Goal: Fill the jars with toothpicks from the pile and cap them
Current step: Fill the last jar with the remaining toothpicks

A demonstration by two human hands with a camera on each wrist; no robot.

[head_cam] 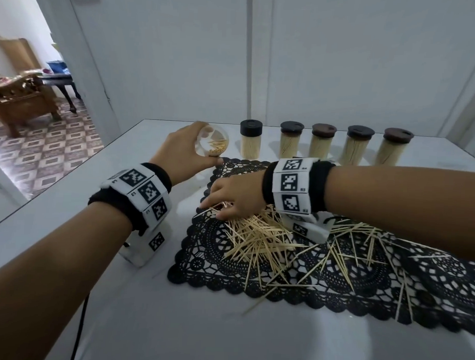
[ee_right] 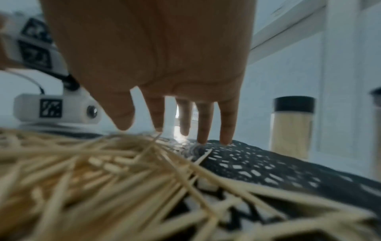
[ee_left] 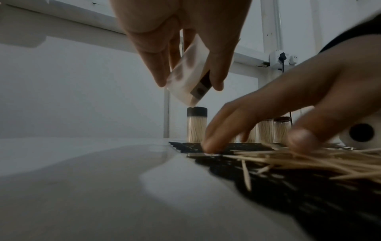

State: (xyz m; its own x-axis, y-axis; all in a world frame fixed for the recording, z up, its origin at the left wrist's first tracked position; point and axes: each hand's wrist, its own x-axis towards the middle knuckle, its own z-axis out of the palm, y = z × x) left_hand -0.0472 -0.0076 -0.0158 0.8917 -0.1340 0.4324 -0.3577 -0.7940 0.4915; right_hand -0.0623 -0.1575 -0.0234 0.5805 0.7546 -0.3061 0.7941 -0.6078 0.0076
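toothpicks (head_cam: 258,239) lay heaped and scattered on a black lace mat (head_cam: 388,287) spread over the white bench (head_cam: 69,195). the right hand (head_cam: 235,197) reached down with straight, spread fingers onto the far left edge of the heap. the left hand (head_cam: 183,148) gripped a clear jar (head_cam: 213,141), tilted and uncapped, a few picks inside, above the mat's far left corner. five capped full jars (head_cam: 322,142) stood in a row behind the mat.

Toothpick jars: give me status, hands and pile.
Left hand holds open jar tilted, few toothpicks inside. Right hand open, fingertips on toothpick pile. Five capped jars full at back. Nothing in the way.
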